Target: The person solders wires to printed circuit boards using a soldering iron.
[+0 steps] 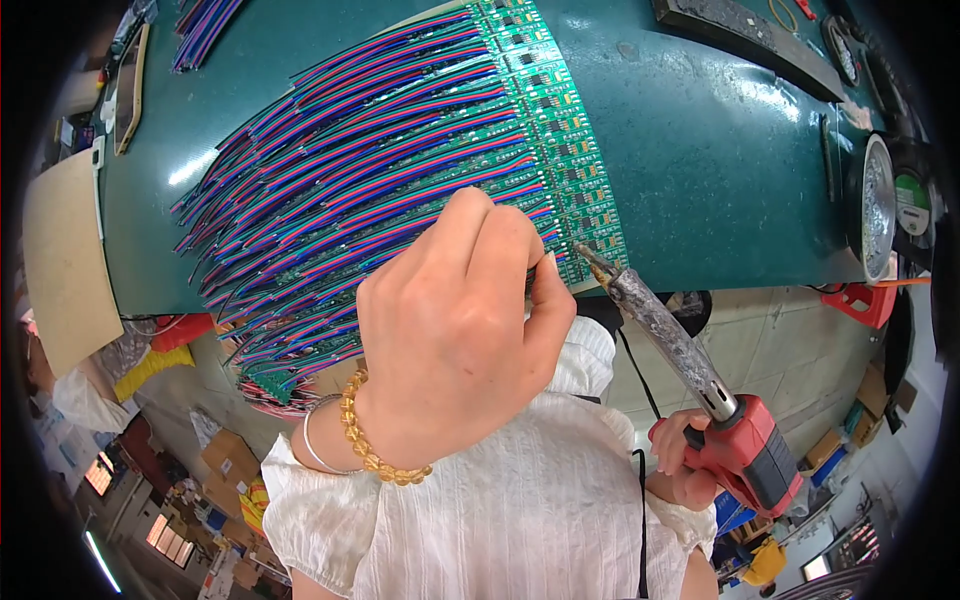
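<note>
My left hand point(450, 300) is over the front part of a green circuit board panel point(560, 120), with thumb and forefinger pinched together. Thin wires point(380, 155) in red, blue, green and black show right at those fingertips, and I see them as gripped there; the exact hold is partly hidden by the hand. Rows of these wires run left from the panel. On the right, my right hand point(685, 465) is closed round the red handle of a soldering iron point(680, 350). The iron's tip points up-left and touches or nearly touches the panel's front edge.
The panel lies on a green-topped table point(700, 200). A dark metal bar point(750, 45) is at the back right, and a round metal dish point(877, 207) stands at the right edge. More wires point(205, 30) lie back left. A tan board point(65, 260) overhangs the left edge.
</note>
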The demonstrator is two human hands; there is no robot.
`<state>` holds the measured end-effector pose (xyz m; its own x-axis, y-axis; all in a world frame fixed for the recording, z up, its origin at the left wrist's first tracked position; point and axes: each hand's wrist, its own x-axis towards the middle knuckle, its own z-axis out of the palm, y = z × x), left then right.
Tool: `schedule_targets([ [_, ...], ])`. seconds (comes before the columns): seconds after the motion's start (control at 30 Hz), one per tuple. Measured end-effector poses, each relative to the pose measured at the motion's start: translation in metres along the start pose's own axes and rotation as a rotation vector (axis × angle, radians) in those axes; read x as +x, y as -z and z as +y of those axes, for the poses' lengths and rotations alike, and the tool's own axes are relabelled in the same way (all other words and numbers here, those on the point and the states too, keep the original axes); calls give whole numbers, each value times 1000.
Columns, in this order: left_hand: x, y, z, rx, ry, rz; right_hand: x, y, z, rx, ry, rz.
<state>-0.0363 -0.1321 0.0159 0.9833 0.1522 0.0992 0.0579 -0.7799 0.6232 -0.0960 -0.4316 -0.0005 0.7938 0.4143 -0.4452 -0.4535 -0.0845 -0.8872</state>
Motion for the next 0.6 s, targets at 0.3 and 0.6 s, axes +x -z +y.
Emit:
schedule_targets([
  [0.3,-7,6,5,52,-43,51,-3,7,30,229,299,87],
  [0.6,114,97,-142,614,-29,328,28,7,33,203,537,140],
])
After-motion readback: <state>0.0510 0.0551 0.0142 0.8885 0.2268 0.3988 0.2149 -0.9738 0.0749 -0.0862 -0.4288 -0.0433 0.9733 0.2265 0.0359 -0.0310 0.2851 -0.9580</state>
